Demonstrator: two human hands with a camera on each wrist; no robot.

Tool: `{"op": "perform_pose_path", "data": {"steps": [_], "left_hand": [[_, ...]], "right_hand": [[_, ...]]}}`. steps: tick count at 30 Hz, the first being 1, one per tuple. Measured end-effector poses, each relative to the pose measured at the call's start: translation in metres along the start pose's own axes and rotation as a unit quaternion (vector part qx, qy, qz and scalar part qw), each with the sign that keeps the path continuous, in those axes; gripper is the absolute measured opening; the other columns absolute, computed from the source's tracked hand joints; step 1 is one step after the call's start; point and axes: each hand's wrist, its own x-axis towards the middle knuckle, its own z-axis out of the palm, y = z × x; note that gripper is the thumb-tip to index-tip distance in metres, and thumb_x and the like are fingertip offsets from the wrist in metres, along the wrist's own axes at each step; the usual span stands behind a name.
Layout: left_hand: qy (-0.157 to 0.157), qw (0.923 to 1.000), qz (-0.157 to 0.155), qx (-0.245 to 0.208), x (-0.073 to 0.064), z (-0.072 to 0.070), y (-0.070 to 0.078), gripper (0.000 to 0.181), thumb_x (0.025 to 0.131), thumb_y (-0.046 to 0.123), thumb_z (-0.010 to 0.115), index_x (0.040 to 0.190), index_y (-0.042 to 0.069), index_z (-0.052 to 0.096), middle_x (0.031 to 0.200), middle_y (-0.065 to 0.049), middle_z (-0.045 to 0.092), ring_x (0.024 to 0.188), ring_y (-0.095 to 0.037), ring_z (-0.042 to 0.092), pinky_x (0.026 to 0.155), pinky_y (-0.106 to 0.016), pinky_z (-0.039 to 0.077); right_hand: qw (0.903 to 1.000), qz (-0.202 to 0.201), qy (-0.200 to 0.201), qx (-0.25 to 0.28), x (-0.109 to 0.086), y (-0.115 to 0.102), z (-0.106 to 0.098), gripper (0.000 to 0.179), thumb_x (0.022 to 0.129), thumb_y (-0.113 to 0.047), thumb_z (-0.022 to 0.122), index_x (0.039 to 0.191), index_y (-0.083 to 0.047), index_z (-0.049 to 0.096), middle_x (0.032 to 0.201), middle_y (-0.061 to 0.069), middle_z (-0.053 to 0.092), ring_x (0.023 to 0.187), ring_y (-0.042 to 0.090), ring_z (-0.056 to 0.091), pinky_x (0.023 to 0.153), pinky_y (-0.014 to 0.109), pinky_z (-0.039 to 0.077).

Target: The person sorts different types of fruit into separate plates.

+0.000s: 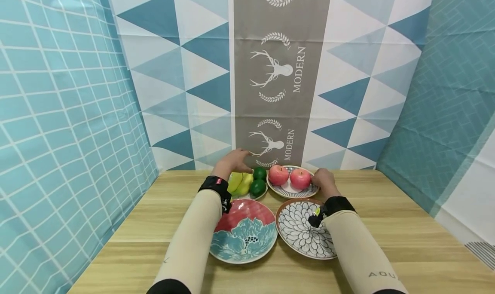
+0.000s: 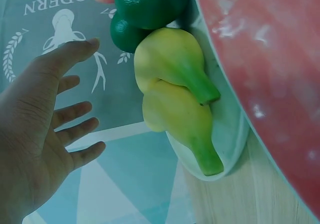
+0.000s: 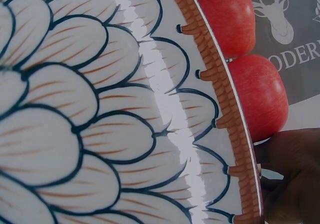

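Observation:
My left hand (image 1: 234,160) is held above the back left plate (image 2: 240,149), fingers spread and holding nothing. On that plate lie two yellow, gourd-shaped pieces (image 2: 172,106) with green necks and two glossy dark green fruits (image 1: 258,187). My right hand (image 1: 324,180) is at the right edge of the back right plate (image 1: 288,194), appearing to pinch its rim. That striped-rim plate bears two red apples (image 1: 300,179). In the right wrist view, a nearer plate partly hides the right fingers (image 3: 292,179).
Closer to me are a red and teal flower plate (image 1: 247,242) and a white petal-patterned plate (image 1: 303,242) with a brown rim. Both sit on the wooden table (image 1: 402,242). A patterned cloth (image 1: 270,70) hangs at the back, with tiled-print sheets (image 1: 58,113) at the sides.

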Motion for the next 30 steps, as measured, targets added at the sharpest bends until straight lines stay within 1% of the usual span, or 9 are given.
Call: {"op": "perform_pose_path", "data": {"steps": [5,9,13,15,19,23,27,30], "left_hand": [[-0.008,1.0000,0.002,-0.001,-0.005,0.004,0.000,0.079,0.083,0.048,0.074,0.149,0.019,0.042,0.153,-0.015,0.035,0.139,-0.033,0.036,0.111,-0.049,0.036],[-0.018,0.9997,0.013,0.007,-0.008,0.009,0.002,0.080,0.082,0.051,0.074,0.150,0.020,0.042,0.153,-0.014,0.036,0.140,-0.031,0.036,0.111,-0.049,0.036],[-0.021,0.9992,0.028,0.017,-0.009,0.014,0.004,0.080,0.083,0.054,0.072,0.149,0.020,0.043,0.153,-0.013,0.037,0.139,-0.030,0.037,0.110,-0.048,0.037],[-0.019,0.9991,0.035,0.017,-0.010,0.016,0.005,0.077,0.084,0.054,0.071,0.148,0.021,0.044,0.152,-0.012,0.038,0.139,-0.030,0.038,0.109,-0.048,0.038],[-0.015,0.9985,0.052,0.012,-0.011,0.020,0.008,0.073,0.086,0.054,0.069,0.145,0.018,0.048,0.151,-0.012,0.039,0.139,-0.030,0.037,0.110,-0.047,0.037],[-0.013,0.9969,0.076,0.017,-0.012,0.025,0.014,0.072,0.086,0.054,0.068,0.144,0.016,0.050,0.150,-0.012,0.041,0.139,-0.029,0.037,0.111,-0.045,0.036],[-0.008,0.9957,0.089,0.023,-0.014,0.028,0.020,0.071,0.086,0.054,0.069,0.143,0.016,0.051,0.149,-0.013,0.042,0.137,-0.029,0.040,0.111,-0.044,0.037],[-0.004,0.9945,0.100,0.031,-0.016,0.030,0.024,0.067,0.086,0.052,0.070,0.140,0.015,0.053,0.144,-0.012,0.047,0.132,-0.028,0.044,0.108,-0.042,0.039]], "right_hand": [[0.9999,-0.008,0.001,-0.012,0.001,-0.002,-0.002,0.016,0.084,-0.007,0.051,0.078,0.000,0.065,0.079,0.014,0.057,0.073,0.027,0.050,0.055,0.030,0.041],[0.9999,-0.008,0.000,-0.010,0.001,-0.002,-0.002,0.016,0.084,-0.007,0.052,0.076,-0.001,0.064,0.079,0.013,0.057,0.072,0.027,0.051,0.055,0.030,0.041],[0.9999,-0.008,0.001,-0.010,-0.001,0.000,-0.001,0.016,0.084,-0.007,0.053,0.073,-0.001,0.063,0.078,0.013,0.057,0.073,0.028,0.050,0.057,0.030,0.040],[0.9999,-0.008,0.001,-0.010,-0.001,0.000,0.000,0.017,0.085,-0.008,0.053,0.073,-0.002,0.063,0.078,0.013,0.057,0.073,0.028,0.051,0.058,0.030,0.041],[0.9999,-0.008,-0.001,-0.010,0.000,0.001,0.002,0.017,0.085,-0.009,0.053,0.076,-0.001,0.064,0.079,0.014,0.057,0.074,0.028,0.051,0.058,0.030,0.041],[1.0000,-0.001,-0.009,-0.005,0.001,0.002,0.004,0.016,0.086,-0.009,0.053,0.080,0.000,0.065,0.080,0.014,0.057,0.074,0.028,0.052,0.056,0.030,0.042],[0.9999,-0.002,-0.004,-0.010,0.002,0.003,0.004,0.017,0.086,-0.009,0.053,0.080,0.000,0.065,0.080,0.014,0.057,0.074,0.028,0.052,0.056,0.030,0.042],[1.0000,-0.001,-0.004,-0.006,0.002,0.002,0.003,0.016,0.085,-0.008,0.053,0.081,0.001,0.066,0.080,0.014,0.057,0.073,0.028,0.052,0.055,0.030,0.042]]}}
